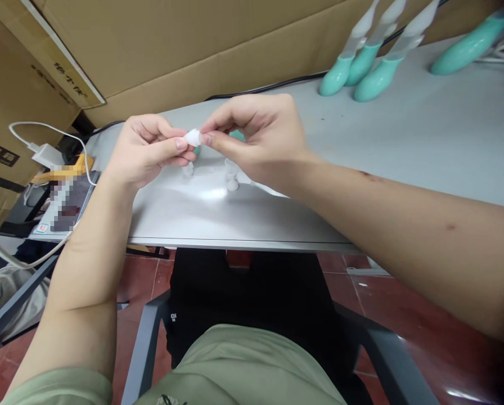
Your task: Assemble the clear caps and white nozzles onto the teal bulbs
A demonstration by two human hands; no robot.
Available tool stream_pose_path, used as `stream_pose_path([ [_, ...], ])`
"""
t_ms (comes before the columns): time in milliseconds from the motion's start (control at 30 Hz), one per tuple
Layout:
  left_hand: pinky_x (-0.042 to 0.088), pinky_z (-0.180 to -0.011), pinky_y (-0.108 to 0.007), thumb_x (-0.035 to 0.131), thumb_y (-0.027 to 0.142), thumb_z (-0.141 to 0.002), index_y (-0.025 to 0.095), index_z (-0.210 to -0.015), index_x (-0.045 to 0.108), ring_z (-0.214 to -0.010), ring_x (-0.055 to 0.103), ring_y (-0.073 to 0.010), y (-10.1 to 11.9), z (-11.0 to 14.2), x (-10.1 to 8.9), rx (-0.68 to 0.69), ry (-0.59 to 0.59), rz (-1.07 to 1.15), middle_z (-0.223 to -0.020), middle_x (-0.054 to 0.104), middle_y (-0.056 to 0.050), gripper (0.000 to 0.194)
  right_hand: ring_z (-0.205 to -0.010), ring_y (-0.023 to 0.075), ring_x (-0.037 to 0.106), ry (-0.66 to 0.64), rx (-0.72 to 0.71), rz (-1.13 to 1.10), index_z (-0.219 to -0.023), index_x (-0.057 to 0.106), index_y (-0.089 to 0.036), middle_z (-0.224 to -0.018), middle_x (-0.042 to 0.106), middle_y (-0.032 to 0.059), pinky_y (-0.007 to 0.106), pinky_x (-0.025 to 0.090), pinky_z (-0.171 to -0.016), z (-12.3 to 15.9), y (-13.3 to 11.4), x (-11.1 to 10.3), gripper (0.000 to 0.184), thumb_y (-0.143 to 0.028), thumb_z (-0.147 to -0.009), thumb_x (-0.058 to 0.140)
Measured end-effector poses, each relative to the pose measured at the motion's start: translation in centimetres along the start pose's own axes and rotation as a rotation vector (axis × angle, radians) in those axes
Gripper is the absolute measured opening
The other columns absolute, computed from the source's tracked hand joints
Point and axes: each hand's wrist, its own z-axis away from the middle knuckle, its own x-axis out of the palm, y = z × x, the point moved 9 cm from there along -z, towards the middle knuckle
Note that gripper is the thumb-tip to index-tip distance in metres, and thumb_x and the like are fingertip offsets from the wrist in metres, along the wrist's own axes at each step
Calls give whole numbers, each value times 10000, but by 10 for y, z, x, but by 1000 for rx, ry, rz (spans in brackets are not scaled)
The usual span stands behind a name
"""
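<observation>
We're pinching small white piece (192,138) with left grip (146,149) and right grip (262,132) above worktop (404,146); light, even squeezing likely serving best.

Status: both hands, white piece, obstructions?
Left hand and right hand pinching white piece at opposite ends. Piece held above table. Small pale parts below; nothing visibly blocking.

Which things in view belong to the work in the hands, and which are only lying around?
Seemingly in the job:
small white piece, pinched by left hand and right hand
small pale parts beneath, probably
teal-bulbed items, perhaps

Apparently just lying about:
white charger
yellow object
</observation>
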Motion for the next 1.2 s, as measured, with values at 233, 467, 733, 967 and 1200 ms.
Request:
stream_pose_path([
  [233, 877, -864, -442, 1090, 457, -794, 281, -891, 768, -1009, 1003, -297, -4, -1, -1, -5, 0, -58, -1052, 990, -20, 380, -1360, 376, 838, -77, 128, 362, -1363, 940, -335, -1383, 957, 143, 507, 690, -1228, -3, 8, 5, 309, -420, -1280, 655],
  [467, 809, -762, -278, 1073, 268, -751, 268, -894, 827, -884, 970, -200, -3, 0, 4, -12, -33, 64, -944, 961, 17, 284, -1343, 402, 825, -118, 136, 283, -1364, 916, -337, -1418, 934, 147, 539, 707, -1174, -2, 8, 9, 380, -575, -1253, 640],
  [733, 841, -800, -359, 1091, 365, -771, 261, -901, 766, -958, 988, -255, -7, -1, 3, -27, -43, 4, -1007, 968, -25, 365, -1210, 317, 850, -123, 139, 137, -1214, 842, -296, -1369, 937, 136, 466, 717, -1151, -3, 10, 7, 139, -365, -1211, 721],
  [967, 806, -774, -272, 1071, 277, -750, 258, -890, 784, -891, 965, -196, -4, -2, 7, -24, -63, 84, -954, 953, 18, 320, -1314, 308, 825, -79, 24, 230, -1304, 828, -265, -1421, 897, 134, 458, 688, -1214, 2, 0, 7, 263, -328, -1264, 575],
  [1200, 821, -782, -270, 1108, 330, -778, 258, -864, 754, -900, 969, -197, -6, -3, 8, -43, -67, 72, -980, 961, 9, 372, -1399, 353, 803, -108, 165, 371, -1488, 836, -300, -1479, 893, 171, 479, 680, -1233, 4, 1, 8, 362, -410, -1329, 530],
])
